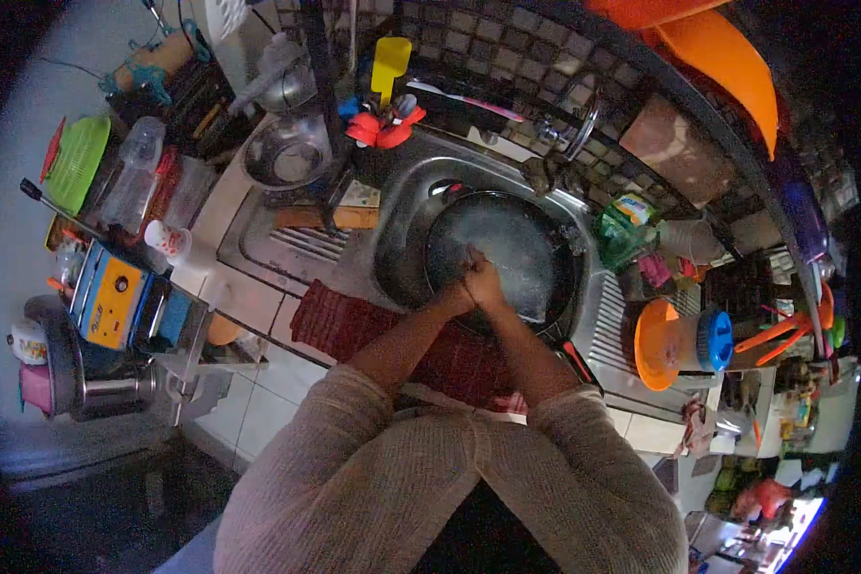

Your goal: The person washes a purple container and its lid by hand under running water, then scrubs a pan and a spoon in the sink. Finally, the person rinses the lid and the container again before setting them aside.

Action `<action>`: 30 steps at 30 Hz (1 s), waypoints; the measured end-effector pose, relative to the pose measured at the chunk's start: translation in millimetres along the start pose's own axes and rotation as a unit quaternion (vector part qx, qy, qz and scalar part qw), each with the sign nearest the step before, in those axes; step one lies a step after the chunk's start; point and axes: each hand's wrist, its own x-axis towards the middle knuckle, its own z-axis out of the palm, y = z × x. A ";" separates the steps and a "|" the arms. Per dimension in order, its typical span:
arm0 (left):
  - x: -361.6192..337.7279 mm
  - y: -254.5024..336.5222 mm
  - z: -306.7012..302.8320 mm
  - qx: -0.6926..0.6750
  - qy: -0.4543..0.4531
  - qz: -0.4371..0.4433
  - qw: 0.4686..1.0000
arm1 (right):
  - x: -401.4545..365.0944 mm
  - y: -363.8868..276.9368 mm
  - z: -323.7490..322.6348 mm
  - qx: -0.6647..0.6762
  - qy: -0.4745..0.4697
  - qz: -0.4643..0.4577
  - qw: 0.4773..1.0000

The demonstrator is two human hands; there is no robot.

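Dark pan (pixel 521 251), apparently wet, in sink (pixel 402 222): left hand (pixel 457 295) and right hand (pixel 485 279) meet on its inner face, how closed and on what cannot be told; risk: slick pan skidding under pressure.

On the counter (pixel 251 292), a steel bowl (pixel 287 158) sits far left and a red cloth (pixel 335 320) near left. At right, a jar (pixel 689 342) lies on an orange plate (pixel 647 364).
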 end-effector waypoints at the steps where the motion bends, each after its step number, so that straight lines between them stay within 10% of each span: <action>1: 1.4 -13.4 5.9 -0.035 -0.010 -0.025 0.999 | -1.6 -2.3 -5.3 0.001 0.004 0.002 1.000; 3: 21.6 -47.2 31.7 -0.060 0.067 0.078 0.993 | -4.8 -1.6 -23.6 0.304 0.002 0.014 0.953; 5: 27.3 -43.2 28.9 -0.088 0.145 0.179 0.969 | 0.9 33.0 -31.3 0.307 0.006 0.041 0.951; 7: 4.5 20.3 -17.6 -0.479 0.052 -0.141 0.865 | 0.2 43.3 -39.4 0.310 0.005 0.073 0.948; 12: -2.2 66.1 -64.8 -0.475 -0.071 -0.240 0.844 | -4.5 46.6 -51.5 -0.043 0.123 -0.002 0.992; 15: -0.9 59.8 -59.4 -0.465 -0.090 -0.270 0.839 | 2.6 82.0 -40.5 0.178 -0.001 0.061 0.982; 21: -3.5 65.7 -62.9 -0.461 -0.108 -0.204 0.857 | 7.8 59.7 -39.1 0.316 0.065 0.121 0.939; 30: -2.6 60.7 -64.9 -0.431 -0.103 -0.168 0.881 | 10.3 55.9 -48.3 0.202 0.035 0.180 0.962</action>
